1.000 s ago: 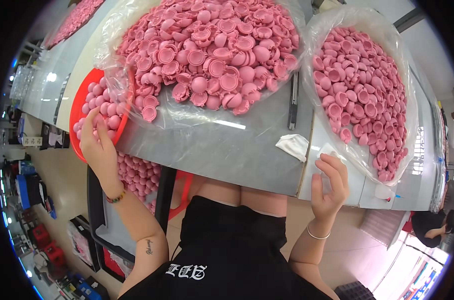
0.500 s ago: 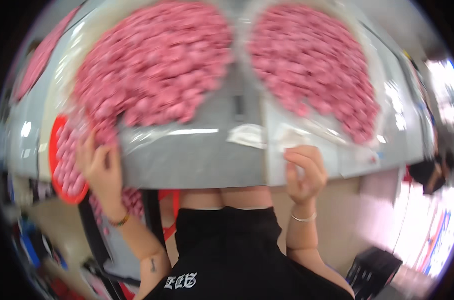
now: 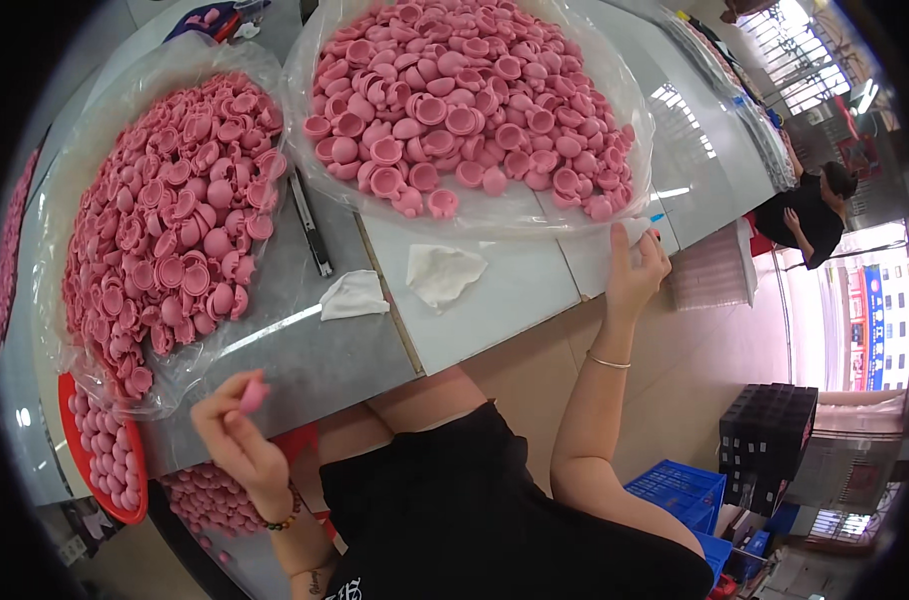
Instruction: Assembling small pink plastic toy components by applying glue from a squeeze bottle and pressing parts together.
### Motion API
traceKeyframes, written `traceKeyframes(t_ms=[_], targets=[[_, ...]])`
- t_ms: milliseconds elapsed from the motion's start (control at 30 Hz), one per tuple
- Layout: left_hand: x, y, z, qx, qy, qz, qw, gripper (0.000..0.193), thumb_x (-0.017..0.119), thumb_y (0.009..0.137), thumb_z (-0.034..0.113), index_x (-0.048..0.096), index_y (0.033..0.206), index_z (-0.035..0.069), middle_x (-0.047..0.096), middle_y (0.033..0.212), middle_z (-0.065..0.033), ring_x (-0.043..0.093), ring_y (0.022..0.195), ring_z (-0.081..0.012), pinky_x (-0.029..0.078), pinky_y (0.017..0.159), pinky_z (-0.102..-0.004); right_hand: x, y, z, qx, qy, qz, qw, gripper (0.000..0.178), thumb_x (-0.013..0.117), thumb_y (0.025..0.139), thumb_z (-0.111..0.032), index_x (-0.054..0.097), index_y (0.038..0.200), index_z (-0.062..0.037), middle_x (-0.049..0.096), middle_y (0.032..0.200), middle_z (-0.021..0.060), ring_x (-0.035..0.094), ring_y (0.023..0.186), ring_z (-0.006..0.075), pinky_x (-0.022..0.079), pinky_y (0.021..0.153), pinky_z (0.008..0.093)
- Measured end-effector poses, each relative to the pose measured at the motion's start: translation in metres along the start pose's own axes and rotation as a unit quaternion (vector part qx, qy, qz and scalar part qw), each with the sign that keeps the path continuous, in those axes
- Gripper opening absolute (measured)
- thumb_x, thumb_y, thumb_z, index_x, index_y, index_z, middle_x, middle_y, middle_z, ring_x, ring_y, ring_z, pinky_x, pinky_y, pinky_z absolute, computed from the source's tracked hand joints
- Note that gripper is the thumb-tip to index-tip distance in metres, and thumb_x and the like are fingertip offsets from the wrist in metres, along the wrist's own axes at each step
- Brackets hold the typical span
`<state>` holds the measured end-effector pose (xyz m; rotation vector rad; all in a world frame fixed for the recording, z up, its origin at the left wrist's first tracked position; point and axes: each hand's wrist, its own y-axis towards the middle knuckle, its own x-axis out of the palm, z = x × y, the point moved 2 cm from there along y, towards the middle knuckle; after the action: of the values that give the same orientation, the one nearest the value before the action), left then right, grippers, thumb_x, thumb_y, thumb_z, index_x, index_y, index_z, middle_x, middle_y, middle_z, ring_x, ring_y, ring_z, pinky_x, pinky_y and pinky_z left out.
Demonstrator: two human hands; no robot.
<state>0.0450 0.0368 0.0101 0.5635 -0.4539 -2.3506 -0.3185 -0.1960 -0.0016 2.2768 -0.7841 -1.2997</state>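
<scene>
My left hand (image 3: 237, 440) is raised at the table's near edge, its fingertips pinching a small pink plastic piece (image 3: 253, 396). Farther right, my right hand (image 3: 637, 272) is closed around what looks like a small whitish tube with a blue tip (image 3: 657, 217); most of it is hard to make out. Beyond my left hand lies a heap of pink shell pieces (image 3: 180, 205) on a clear plastic bag (image 3: 60, 235). A second heap, of hollow pink half-shells (image 3: 475, 105), spreads on another bag (image 3: 297, 95), whose near edge is by my right hand.
Left of my left hand, a red basket (image 3: 72, 425) holds round pink balls. More pink balls (image 3: 210, 500) lie below the table edge. A box cutter (image 3: 312, 228) and two white cloth pieces (image 3: 355, 297) rest on the table. Blue crates (image 3: 680, 492) stand at right; another person (image 3: 805, 215) sits beyond.
The view has swung left-to-right across the table and sharpened. My left hand now shows a pink piece between its fingers, off the heap's edge. My right hand has reached farther out, holding the blue-tipped object.
</scene>
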Motion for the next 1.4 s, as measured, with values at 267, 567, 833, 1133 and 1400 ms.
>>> traceKeyframes(t_ms=[267,567,833,1133,1400], targets=[[0.065,0.005,0.015,-0.012,-0.057,-0.089,0.994,0.025,0.060,0.087,0.012,0.047,0.102,-0.002,0.060,0.100,-0.0154,0.061,0.081,-0.0209,0.049,0.074,-0.0297,-0.014,-0.070,-0.122,0.029,0.589,-0.238,0.772,0.030,0.052,0.088,-0.025,0.053,0.091,0.0048,0.061,0.093,0.0176,0.055,0.073,0.0180,0.043,0.073,0.0290],[0.053,0.001,0.006,0.001,-0.171,-0.076,0.982,0.042,0.064,0.084,0.014,0.039,0.113,-0.003,0.059,0.103,-0.0174,0.060,0.086,-0.0192,0.049,0.079,-0.0291,-0.008,-0.127,-0.196,-0.031,0.620,-0.506,0.599,0.036,0.052,0.089,-0.032,0.049,0.095,0.0032,0.061,0.088,0.0174,0.060,0.081,0.0217,0.049,0.073,0.0317],[0.040,0.011,0.008,-0.081,-0.183,-0.167,0.965,0.053,0.081,0.065,0.018,0.058,0.106,-0.006,0.064,0.103,-0.0164,0.062,0.095,-0.0196,0.048,0.085,-0.0307,-0.010,-0.137,-0.194,0.000,0.642,-0.471,0.605,0.043,0.055,0.088,-0.040,0.047,0.095,0.0017,0.061,0.085,0.0183,0.060,0.078,0.0232,0.050,0.071,0.0314],[0.041,0.011,0.005,-0.138,-0.217,-0.149,0.955,0.047,0.079,0.063,0.003,0.059,0.105,-0.006,0.065,0.099,-0.0158,0.063,0.091,-0.0191,0.050,0.082,-0.0299,-0.012,-0.129,-0.199,-0.065,0.608,-0.456,0.646,0.047,0.054,0.087,-0.044,0.047,0.094,0.0016,0.061,0.083,0.0178,0.061,0.078,0.0240,0.050,0.071,0.0330],[0.039,0.012,0.008,-0.131,-0.216,-0.143,0.957,0.047,0.078,0.063,0.000,0.059,0.106,-0.006,0.065,0.099,-0.0157,0.064,0.090,-0.0184,0.050,0.082,-0.0293,0.000,-0.107,-0.195,0.055,0.664,-0.395,0.633,0.051,0.053,0.087,-0.044,0.047,0.105,0.0027,0.045,0.058,0.0018,0.042,0.050,0.0108,0.031,0.047,0.0248]])
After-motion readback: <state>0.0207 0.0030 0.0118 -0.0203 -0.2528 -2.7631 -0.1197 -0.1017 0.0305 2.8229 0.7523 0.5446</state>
